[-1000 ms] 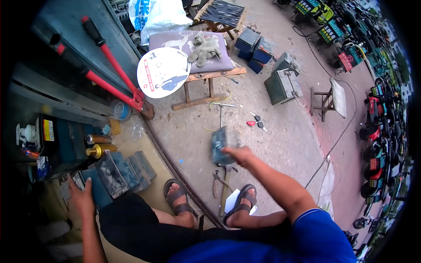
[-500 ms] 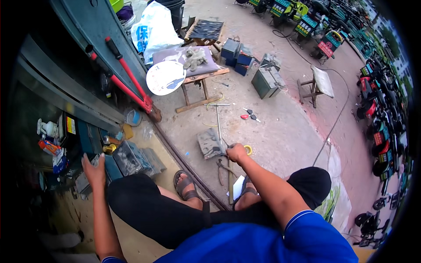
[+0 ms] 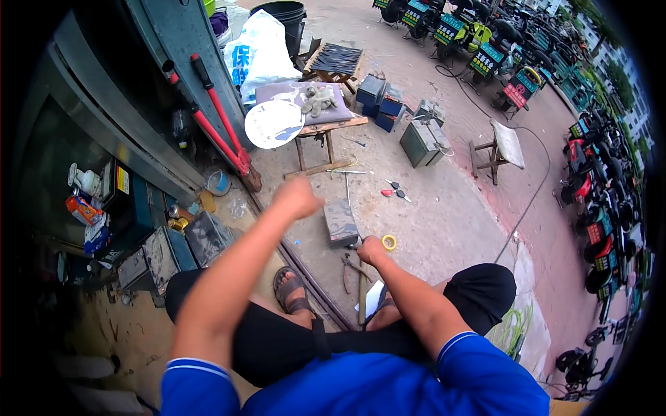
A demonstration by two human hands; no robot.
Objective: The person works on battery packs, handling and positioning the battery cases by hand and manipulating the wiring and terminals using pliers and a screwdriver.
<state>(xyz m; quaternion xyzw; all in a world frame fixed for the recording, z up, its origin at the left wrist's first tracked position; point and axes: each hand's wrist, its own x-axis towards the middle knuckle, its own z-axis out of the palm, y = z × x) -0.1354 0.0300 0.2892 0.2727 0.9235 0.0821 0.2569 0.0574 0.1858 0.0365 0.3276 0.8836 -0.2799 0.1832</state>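
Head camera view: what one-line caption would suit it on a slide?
Seated person's right hand rests by a grey battery on the pavement; left hand raised.

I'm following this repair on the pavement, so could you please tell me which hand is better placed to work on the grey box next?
Probably the right hand: it rests low at the near edge of the grey box, with pliers just beside it. The left hand is raised in the air, blurred, and touches nothing.

One grey rectangular battery block (image 3: pixel 340 222) lies on the concrete, beside one yellow tape roll (image 3: pixel 389 242), one red-handled bolt cutter (image 3: pixel 220 123), two small wooden stools (image 3: pixel 501 147), and two brown sandals (image 3: pixel 291 291).
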